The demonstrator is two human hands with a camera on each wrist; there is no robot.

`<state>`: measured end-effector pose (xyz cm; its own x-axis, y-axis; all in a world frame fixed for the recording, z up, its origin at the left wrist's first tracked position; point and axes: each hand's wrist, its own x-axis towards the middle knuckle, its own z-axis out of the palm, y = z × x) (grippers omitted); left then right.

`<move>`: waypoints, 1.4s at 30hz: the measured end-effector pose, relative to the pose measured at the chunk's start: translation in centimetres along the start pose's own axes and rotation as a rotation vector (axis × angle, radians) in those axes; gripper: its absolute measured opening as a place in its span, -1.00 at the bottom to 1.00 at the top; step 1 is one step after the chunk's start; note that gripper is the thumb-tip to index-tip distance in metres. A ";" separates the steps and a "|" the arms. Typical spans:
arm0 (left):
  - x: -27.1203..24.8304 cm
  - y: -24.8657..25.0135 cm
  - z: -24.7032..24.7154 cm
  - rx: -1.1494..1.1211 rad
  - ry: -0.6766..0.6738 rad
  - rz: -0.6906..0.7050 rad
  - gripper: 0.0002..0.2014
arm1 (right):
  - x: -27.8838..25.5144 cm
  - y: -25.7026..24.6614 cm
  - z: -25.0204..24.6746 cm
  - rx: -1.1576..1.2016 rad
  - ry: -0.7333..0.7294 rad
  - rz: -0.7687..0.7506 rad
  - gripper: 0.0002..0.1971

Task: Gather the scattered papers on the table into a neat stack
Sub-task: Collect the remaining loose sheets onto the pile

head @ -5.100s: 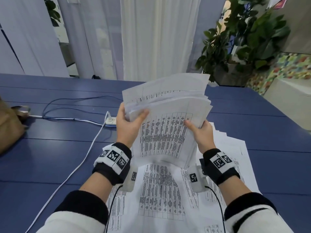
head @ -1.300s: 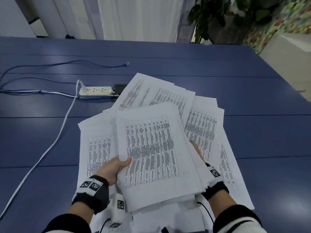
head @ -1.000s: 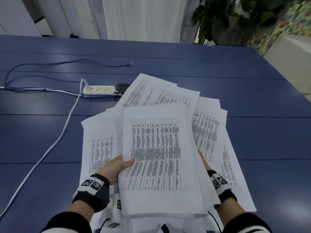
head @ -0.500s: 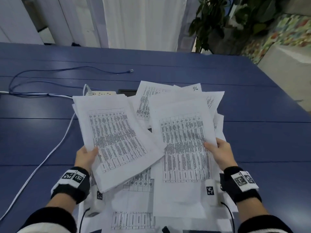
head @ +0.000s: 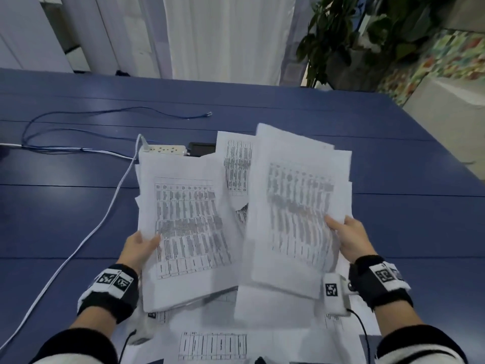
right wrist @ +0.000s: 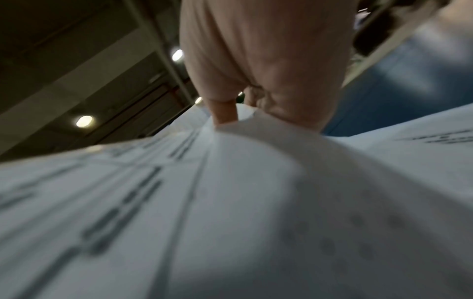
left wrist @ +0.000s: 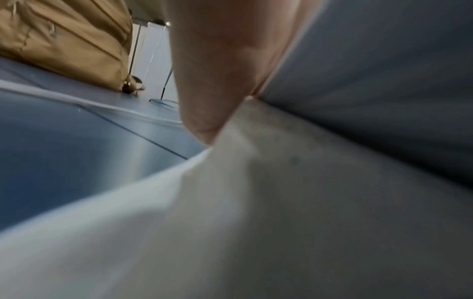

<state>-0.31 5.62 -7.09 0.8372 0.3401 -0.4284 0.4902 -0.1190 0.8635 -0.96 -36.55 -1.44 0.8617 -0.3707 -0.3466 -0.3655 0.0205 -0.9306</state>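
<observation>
Two bundles of white printed sheets are lifted above the blue table [head: 393, 153]. My left hand [head: 141, 245] grips the left bundle [head: 183, 227] by its left edge, thumb on top; the left wrist view shows my thumb [left wrist: 217, 70] pressed on paper [left wrist: 256, 222]. My right hand [head: 346, 235] pinches the right bundle [head: 294, 211] at its right edge, and in the right wrist view my right-hand fingers [right wrist: 268, 60] clamp the sheets [right wrist: 204, 202]. More loose papers [head: 212, 345] lie flat on the table under both bundles, and one sheet [head: 236, 164] shows behind them.
A white power strip [head: 165, 149] with its white cable [head: 78, 245] and thin blue wires [head: 78, 119] lies to the left. A dark flat device [head: 202, 148] sits beside the strip. A tan bag [left wrist: 64, 40] stands on the table farther left. Potted plants [head: 367, 35] stand beyond the far edge.
The single stack held a second ago has been split into two bundles, one per hand. Over the last half second both bundles rose and drew closer together.
</observation>
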 end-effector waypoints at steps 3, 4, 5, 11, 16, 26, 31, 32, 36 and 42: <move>1.7 -2.6 1.3 -0.023 -0.077 -0.037 -0.31 | -0.3 1.3 2.2 -0.072 -0.102 0.057 -0.70; 3.0 -4.3 1.8 -0.029 -0.102 -0.055 -0.14 | -0.7 1.7 2.7 -0.093 -0.134 0.088 -0.64; 4.4 -6.2 2.0 -0.010 -0.156 -0.079 0.01 | -0.8 2.3 3.1 -0.129 -0.152 0.109 -0.62; 5.0 -9.1 3.2 0.000 -0.312 -0.191 0.11 | -1.9 4.1 4.6 -0.353 -0.207 0.112 -0.47; -2.8 -1.3 4.8 -0.056 -0.423 -0.185 -0.74 | -2.8 3.3 7.0 -0.355 -0.312 0.071 -0.47; -4.5 0.8 5.5 -0.102 -0.404 -0.247 -0.21 | -2.0 4.5 10.0 -0.274 -0.108 0.064 -0.60; -5.1 1.1 6.5 0.111 -0.378 -0.115 -0.42 | -2.9 4.9 10.7 -0.375 -0.171 0.069 -0.60; -5.1 0.9 6.6 0.110 -0.365 -0.101 -0.45 | -3.0 5.0 10.6 -0.397 -0.207 0.078 -0.58; -5.5 0.6 5.9 0.041 -0.317 -0.046 -0.37 | -2.4 4.5 8.8 -0.488 -0.178 0.026 -0.44; -6.3 3.0 5.5 -0.165 -0.322 0.032 -0.57 | -0.9 3.8 7.3 -0.253 -0.332 0.119 0.22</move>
<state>-2.75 -2.02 -3.23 0.8979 0.0239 -0.4396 0.4386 0.0360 0.8979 -0.52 -29.42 -5.51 0.8597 -0.0595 -0.5074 -0.5083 -0.1989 -0.8379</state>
